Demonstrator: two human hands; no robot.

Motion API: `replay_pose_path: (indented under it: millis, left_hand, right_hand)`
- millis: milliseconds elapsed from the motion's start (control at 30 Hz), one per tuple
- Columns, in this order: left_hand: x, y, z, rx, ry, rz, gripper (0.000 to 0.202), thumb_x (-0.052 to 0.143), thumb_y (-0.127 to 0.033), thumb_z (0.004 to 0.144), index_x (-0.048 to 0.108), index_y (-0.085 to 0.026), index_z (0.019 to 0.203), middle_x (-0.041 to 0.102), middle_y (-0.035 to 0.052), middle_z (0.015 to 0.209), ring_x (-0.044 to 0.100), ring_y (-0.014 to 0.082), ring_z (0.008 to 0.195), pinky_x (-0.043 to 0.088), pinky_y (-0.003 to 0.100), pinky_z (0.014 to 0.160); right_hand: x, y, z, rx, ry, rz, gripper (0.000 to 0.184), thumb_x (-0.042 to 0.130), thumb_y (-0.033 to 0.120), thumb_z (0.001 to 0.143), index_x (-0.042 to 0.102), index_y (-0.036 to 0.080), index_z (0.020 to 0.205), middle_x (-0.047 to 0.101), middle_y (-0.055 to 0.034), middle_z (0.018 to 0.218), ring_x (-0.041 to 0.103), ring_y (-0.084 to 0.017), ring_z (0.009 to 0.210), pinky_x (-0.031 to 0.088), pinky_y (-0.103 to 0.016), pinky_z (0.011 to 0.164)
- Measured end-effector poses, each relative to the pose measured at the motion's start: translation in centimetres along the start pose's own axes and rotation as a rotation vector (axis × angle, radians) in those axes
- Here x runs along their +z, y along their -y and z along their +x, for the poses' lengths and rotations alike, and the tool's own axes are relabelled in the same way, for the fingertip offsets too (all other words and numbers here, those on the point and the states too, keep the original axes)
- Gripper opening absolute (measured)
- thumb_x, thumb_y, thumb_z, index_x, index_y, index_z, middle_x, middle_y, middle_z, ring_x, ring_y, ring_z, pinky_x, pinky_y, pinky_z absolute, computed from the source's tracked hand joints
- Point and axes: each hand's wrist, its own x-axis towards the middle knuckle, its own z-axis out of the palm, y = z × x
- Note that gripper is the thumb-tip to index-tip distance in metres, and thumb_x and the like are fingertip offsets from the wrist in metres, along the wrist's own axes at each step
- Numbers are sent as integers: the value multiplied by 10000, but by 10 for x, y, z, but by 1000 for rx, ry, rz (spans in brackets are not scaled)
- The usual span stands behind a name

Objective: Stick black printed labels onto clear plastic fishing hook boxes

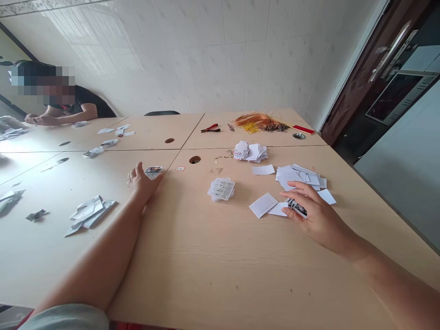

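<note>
On the table (206,256), clear packets (222,189), contents indistinct, left fingers (140,170) spread, right fingers (302,187) gripping patterned card (299,209)

Pale, grey-veined tiles are covering the back wall (223,59), with a patterned border strip (44,6) running along the upper left corner. Light is reflecting in bright streaks off the tiles on the left and is whitening the tabletop below. A light wood-grain table (192,266) is filling the foreground, dark seams dividing its panels and round cable holes (195,159) piercing them. A black chair back (161,112) is showing behind its far edge. A dark brown door (373,85) with a silver handle (392,51) is standing at the right.
</note>
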Motion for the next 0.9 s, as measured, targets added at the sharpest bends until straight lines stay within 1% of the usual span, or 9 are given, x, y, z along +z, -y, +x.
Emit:
replay_pose_path:
  millis: [67,133,267,367,433,533,633,767,900]
  left_hand:
    - [6,-14,-8,20,-91,-2,631,623,-345,970,403,-165,1534,350,190,1642,252,450,1540,198,711,1222]
    - [16,-35,-22,125,-86,-43,670,628,-284,930,382,-114,1529,383,235,1623,238,423,1564,201,611,1269]
    - [32,-80,-65,434,64,-154,658,691,-356,852,483,-193,1456,505,137,1585,308,328,1565,267,454,1287]
    - [34,-104,-96,762,180,-271,541,638,-347,912,524,-188,1417,569,163,1527,380,345,1530,299,525,1264]
    - [37,-117,-111,841,323,-326,485,587,-328,965,533,-180,1424,602,184,1488,425,355,1499,342,569,1229]
    - [50,-138,-125,876,506,-343,472,621,-374,949,595,-192,1383,665,162,1421,510,356,1432,405,556,1190]
    - [71,-160,-131,858,630,-340,516,702,-368,869,626,-221,1358,649,137,1453,533,363,1403,414,553,1179]
    - [88,-175,-127,659,689,-332,577,681,-240,839,575,-205,1405,697,164,1353,602,368,1309,488,537,1087]
    - [81,-169,-118,440,721,-380,554,650,-171,802,607,-259,1347,758,106,1219,704,319,1116,548,462,977]
  right_hand:
    - [-3,-7,1,16,6,-18,307,531,371,1012,712,209,1199,649,-170,1345,712,-299,1166,651,-414,819]
    - [-7,-18,4,39,30,-44,291,543,337,995,723,212,1187,676,-166,1318,704,-318,1166,642,-447,831]
    - [-16,-36,8,60,140,-86,199,591,268,977,744,212,1094,715,-124,1265,645,-298,1253,571,-484,988]
    - [-17,-39,11,66,231,-105,195,643,307,986,714,188,1123,701,-96,1282,628,-267,1256,534,-507,1029]
    - [-15,-35,12,65,281,-114,229,657,331,984,701,186,1155,704,-88,1255,643,-258,1217,534,-509,1024]
    - [-11,-30,11,79,320,-129,268,662,349,982,686,191,1197,700,-87,1244,658,-254,1177,542,-505,1009]
    - [-8,-28,10,118,323,-153,284,650,351,990,674,199,1229,691,-90,1262,665,-247,1153,554,-493,992]
    - [-8,-30,8,148,304,-174,284,655,347,988,672,194,1227,687,-91,1267,672,-244,1136,566,-485,974]
    - [-7,-32,8,108,245,-141,265,653,334,990,678,192,1213,693,-89,1264,669,-244,1152,561,-489,989]
